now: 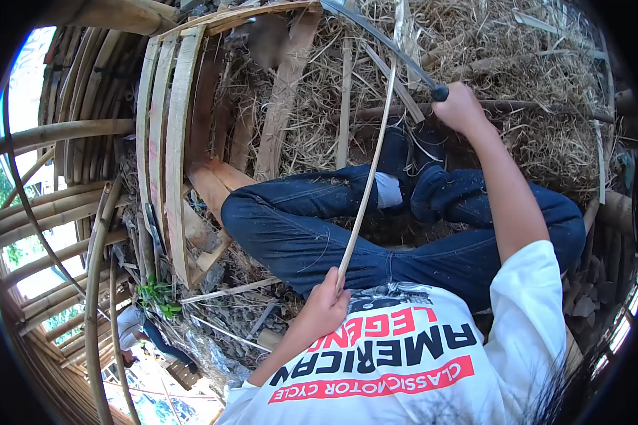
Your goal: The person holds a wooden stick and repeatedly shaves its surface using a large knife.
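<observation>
My left hand (324,304) is closed around the lower end of a long, thin bamboo strip (368,180), close to my shirt front. From there the strip slants up and away over my legs to the top edge of the view. In my right hand (462,108), farther out, is the dark handle of a machete (411,64). Its long grey blade points up and left, overlapping the strip near its far end. The blade's tip reaches the top edge of the view.
Dry shavings (532,120) and loose slats (344,106) cover the ground beyond my crossed legs (312,219). A wooden crate (181,134) stands at the left. Bamboo poles (60,134) form a wall behind it. Another person (131,329) is at the lower left.
</observation>
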Motion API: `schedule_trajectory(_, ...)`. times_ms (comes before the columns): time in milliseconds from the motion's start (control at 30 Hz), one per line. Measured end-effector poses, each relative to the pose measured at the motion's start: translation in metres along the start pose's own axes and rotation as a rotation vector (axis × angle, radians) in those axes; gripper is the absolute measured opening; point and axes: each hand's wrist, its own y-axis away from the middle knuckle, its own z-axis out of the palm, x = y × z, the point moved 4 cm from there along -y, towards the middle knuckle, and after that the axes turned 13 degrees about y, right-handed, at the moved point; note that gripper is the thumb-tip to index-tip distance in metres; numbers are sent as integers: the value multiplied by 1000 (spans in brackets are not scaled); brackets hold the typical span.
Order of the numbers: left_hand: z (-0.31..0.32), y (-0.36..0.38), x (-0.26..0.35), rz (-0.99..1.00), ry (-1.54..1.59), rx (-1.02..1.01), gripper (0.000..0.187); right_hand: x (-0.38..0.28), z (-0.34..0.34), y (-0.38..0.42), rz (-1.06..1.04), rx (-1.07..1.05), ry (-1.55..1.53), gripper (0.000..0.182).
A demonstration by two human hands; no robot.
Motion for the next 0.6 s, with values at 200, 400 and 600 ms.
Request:
schedule_trajectory(200,0,1,16,16,-174,83,24,-8,26,49,122,23,-129,29)
schedule_trajectory(400,0,5,23,81,-331,147,26,-54,30,128,26,28,-278,25)
schedule_trajectory(600,-3,1,18,101,-317,125,20,-102,28,211,-225,-238,-233,23)
